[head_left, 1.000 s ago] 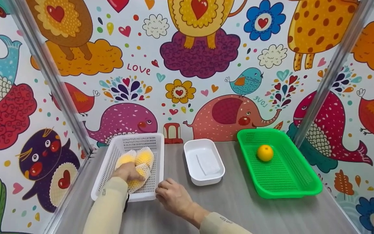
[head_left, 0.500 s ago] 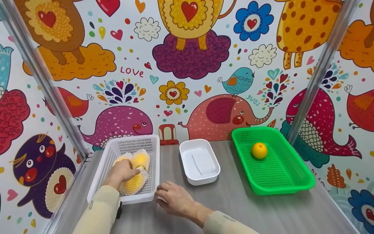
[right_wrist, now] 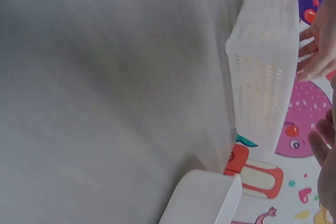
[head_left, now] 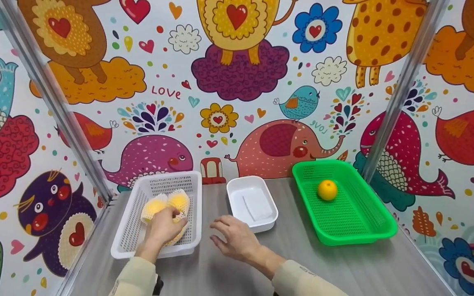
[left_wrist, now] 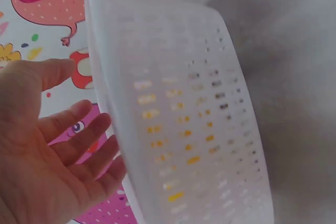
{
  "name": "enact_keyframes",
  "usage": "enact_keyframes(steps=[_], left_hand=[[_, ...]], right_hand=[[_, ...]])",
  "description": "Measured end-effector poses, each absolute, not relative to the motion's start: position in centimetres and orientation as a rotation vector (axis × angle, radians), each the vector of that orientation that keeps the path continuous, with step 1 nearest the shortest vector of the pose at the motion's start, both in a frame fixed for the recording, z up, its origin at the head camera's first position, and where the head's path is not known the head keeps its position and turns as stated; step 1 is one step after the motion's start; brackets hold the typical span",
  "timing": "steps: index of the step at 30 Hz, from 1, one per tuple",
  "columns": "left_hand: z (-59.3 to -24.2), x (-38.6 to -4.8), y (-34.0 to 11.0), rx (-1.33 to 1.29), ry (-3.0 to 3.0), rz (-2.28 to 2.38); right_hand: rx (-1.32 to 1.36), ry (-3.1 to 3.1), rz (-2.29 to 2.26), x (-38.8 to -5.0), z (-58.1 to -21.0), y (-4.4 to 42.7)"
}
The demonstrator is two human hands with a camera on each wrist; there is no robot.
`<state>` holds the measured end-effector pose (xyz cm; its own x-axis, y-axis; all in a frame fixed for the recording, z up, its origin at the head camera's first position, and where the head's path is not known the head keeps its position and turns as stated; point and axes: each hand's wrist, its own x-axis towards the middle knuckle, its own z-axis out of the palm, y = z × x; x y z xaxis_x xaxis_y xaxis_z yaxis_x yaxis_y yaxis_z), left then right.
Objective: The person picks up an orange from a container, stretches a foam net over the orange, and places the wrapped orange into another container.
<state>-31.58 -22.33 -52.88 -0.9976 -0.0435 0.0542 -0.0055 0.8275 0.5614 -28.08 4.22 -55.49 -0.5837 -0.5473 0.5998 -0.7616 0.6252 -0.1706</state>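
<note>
Three yellow mango-shaped fruits (head_left: pixel 178 200) in white foam nets lie in the white perforated basket (head_left: pixel 198 205) at the left. Above the nearest one hovers my left hand (head_left: pixel 163 226), which partly hides it. In the left wrist view that left hand (left_wrist: pixel 63 150) has its fingers spread at the basket's rim, holding nothing; yellow shows through the slots. My right hand (head_left: pixel 237 238) is over the table between the basket and a small white tub (head_left: pixel 257 226), fingers relaxed and gripping nothing. At the right wrist view's edge, only part of the right hand (right_wrist: pixel 323 145) shows.
A green perforated basket (head_left: pixel 360 234) stands at the right with one orange (head_left: pixel 327 190) inside. The white tub has a pale flat patch on its floor. Behind the grey table (head_left: pixel 303 267) rises a cartoon-printed wall with metal posts (head_left: pixel 401 94).
My left hand has shifted right over the nearest netted fruit. My right hand has left the basket's front corner and moved right, its fingers loosening. The head view has turned slightly.
</note>
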Motion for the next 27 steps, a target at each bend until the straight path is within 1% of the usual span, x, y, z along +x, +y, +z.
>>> enact_keyframes(steps=[10, 20, 27], left_hand=[[-53.6, -29.0, -18.3, -0.161, -2.779, -0.894], [-53.0, -28.0, -14.6, -0.27, -2.815, -0.974], [-54.0, -27.1, -12.5, -0.468, -2.748, -0.977]], right_hand=[[0.786, -2.488, 0.612, -28.7, -55.3, 8.4], [0.575, -2.469, 0.601, -29.7, -55.5, 11.6], [0.458, -2.511, 0.59, -30.2, -55.3, 14.3]])
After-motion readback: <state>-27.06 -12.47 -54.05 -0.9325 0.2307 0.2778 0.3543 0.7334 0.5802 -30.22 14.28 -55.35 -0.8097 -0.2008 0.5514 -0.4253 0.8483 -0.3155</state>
